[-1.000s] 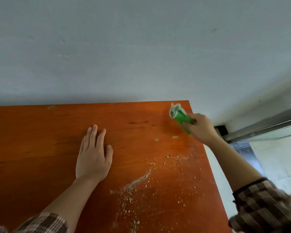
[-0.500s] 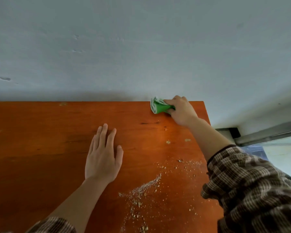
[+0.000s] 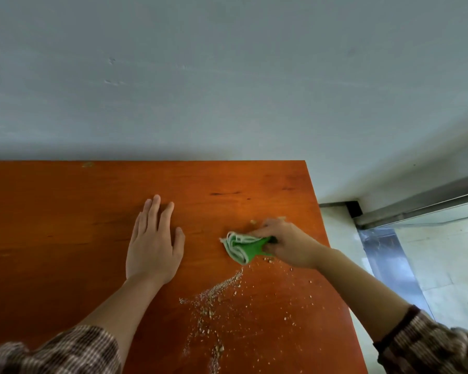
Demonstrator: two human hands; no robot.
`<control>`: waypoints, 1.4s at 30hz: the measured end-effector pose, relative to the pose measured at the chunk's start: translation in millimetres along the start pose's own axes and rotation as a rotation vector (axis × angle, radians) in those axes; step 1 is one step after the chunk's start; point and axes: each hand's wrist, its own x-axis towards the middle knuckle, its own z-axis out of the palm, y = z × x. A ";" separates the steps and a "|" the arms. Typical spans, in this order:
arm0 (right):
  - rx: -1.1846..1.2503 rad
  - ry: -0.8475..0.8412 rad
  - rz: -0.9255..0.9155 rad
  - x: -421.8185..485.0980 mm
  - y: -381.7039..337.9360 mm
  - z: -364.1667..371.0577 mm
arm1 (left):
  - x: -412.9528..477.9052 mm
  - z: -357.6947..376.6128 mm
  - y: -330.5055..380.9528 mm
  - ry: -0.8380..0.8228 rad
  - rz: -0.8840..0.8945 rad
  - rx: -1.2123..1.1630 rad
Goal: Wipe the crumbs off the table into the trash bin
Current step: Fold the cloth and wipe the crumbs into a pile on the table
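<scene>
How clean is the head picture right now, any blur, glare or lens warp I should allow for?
Head view: soft even light, no glare on the table; faint shadow along the wall's foot. Right hand and green cloth slightly motion-blurred; left hand and crumbs sharp. Wide-angle warp stretches the sleeves at the corners.

One head-worn wide-angle camera looked forward and steeply down from close above the orange table [image 3: 65, 238], facing the pale wall [image 3: 227, 76] behind it. Both forearms entered from the lower edge, with floor [image 3: 438, 260] visible at right.
</scene>
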 end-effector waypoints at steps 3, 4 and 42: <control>0.289 0.176 0.073 2.8 5.7 -29.0 | 0.2 2.9 -1.4 0.006 -0.001 -0.002; 0.258 0.289 0.105 9.0 18.8 -39.3 | 0.5 3.4 -1.6 0.011 0.000 -0.006; 0.491 0.544 0.534 -105.0 11.5 31.5 | -130.2 -5.8 -26.0 -0.247 -0.059 0.015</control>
